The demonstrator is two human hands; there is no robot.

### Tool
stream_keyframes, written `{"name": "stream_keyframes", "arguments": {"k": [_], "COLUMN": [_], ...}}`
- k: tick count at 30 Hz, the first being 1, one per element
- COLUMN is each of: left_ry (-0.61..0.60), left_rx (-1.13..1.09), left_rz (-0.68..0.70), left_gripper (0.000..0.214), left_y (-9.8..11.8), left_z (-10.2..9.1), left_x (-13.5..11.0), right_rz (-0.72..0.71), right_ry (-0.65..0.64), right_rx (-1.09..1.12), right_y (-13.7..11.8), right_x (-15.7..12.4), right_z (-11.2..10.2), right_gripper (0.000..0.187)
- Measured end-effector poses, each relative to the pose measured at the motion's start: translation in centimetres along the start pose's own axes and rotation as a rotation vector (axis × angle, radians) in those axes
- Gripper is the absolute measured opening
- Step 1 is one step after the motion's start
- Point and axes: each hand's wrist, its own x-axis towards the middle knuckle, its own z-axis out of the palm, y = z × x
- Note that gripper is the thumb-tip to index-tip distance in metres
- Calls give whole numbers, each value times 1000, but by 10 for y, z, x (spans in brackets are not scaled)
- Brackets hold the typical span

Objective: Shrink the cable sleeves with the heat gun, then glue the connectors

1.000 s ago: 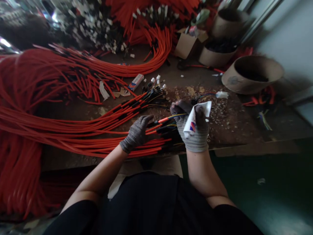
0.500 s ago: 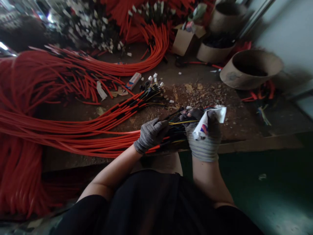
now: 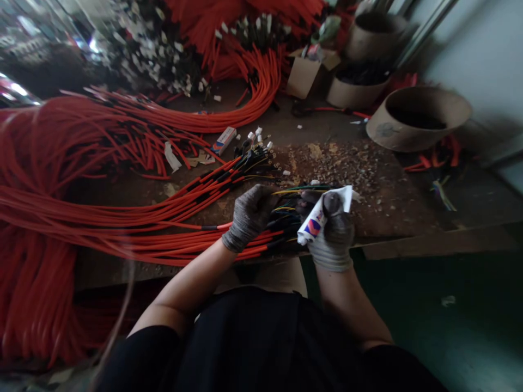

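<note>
Here, white tube (image 3: pixel 312 227) in right fingers (image 3: pixel 333 204)

This place looks like a workshop. Many red cables (image 3: pixel 134 209) lie on a worn bench (image 3: pixel 392 212), with white connectors (image 3: pixel 259 131) and round bins (image 3: pixel 384 133) near them.

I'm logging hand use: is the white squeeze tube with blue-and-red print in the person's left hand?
No, the white squeeze tube is held in the grey-gloved right hand.
</note>
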Motion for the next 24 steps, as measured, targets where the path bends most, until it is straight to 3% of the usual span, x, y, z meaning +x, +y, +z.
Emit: {"name": "stream_keyframes", "arguments": {"k": [4,9,13,15,18,21,24], "left_ry": [-1,-74,-442,-574,-498,-370,-417], "left_rx": [-115,-128,-46,-64,16,324,362], "left_rz": [-28,-118,-95,-82,11,116,149], "left_gripper": [18,19,18,24,27,23,22], "left_y": [-9,-8,7,12,18,24,30], "left_z": [7,6,-12,-20,-23,-21,-22], "left_x": [-18,-25,0,17,37,45,45], "right_rz": [22,-86,-140,-160,-167,-175,-167], "right_ry": [153,18,-249,-306,-258,-209,-177], "right_rx": [121,-105,-290,-325,-308,-256,-199], "right_y": [-8,-23,-39,-44,-43,-34,-26], "right_x": [-4,2,10,12,13,12,12], "right_z": [0,-1,7,13,21,24,21], "right_gripper": [24,24,28,30,26,23,23]}}
